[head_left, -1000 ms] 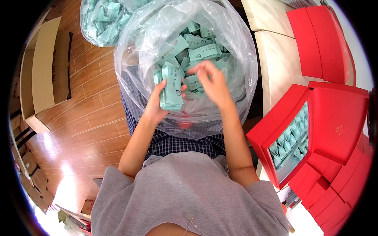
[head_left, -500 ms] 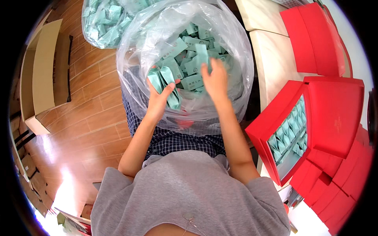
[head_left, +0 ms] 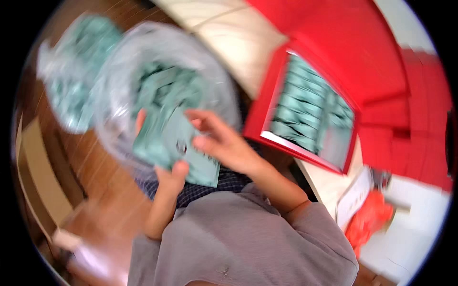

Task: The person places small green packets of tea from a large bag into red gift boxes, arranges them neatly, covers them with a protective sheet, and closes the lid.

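Several pale green sachets (head_left: 155,138) are bunched in my left hand (head_left: 171,178), its thumb on the near side and fingertips showing at the far side. My right hand (head_left: 226,145) pinches the edge of the front sachet (head_left: 183,145), which lies against the bunch. Both hands are above the near rim of a clear plastic bag (head_left: 112,90) with many loose green sachets (head_left: 174,88) inside. To the right, an open red box (head_left: 257,117) holds rows of sachets (head_left: 298,105), with part of its grey bottom showing. Motion blurs the picture.
A second clear bag of green sachets (head_left: 71,105) lies at the far left. An open cardboard box (head_left: 47,176) stands on the wooden floor (head_left: 105,190). The red box rests on a cream surface (head_left: 238,35). More red boxes (head_left: 424,114) and an orange bag (head_left: 369,219) are at the right.
The view has turned toward the right, so the bag appears further left. My right hand has come from inside the bag to the bunch in my left hand, bringing a sachet.
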Motion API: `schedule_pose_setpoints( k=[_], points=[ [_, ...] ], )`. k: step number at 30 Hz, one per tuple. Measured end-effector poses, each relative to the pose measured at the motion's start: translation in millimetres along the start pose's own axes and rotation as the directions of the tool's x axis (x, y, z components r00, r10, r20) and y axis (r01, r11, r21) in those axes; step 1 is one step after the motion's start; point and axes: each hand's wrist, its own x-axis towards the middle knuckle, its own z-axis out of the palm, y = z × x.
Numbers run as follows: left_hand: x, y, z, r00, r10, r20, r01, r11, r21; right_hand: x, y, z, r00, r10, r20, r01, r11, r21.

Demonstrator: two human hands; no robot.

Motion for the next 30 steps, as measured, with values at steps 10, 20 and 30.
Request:
schedule_pose_setpoints(
  k=[10,20,30],
  points=[
    [23,4,147,0.567,0.249,0.785,-0.719,0.615,0.324,-199,-73,-137,0.811,-0.200,-0.550,-0.027,0.926,-0.376],
    [15,-9,132,0.773,0.268,0.574,-0.510,0.801,0.313,-197,-43,-237,0.823,-0.451,-0.345,-0.439,-0.121,-0.890],
    [13,-8,109,0.785,0.324,0.527,-0.540,0.775,0.328,-211,-45,-240,0.825,-0.341,-0.451,-0.486,-0.021,-0.874]
  ],
)
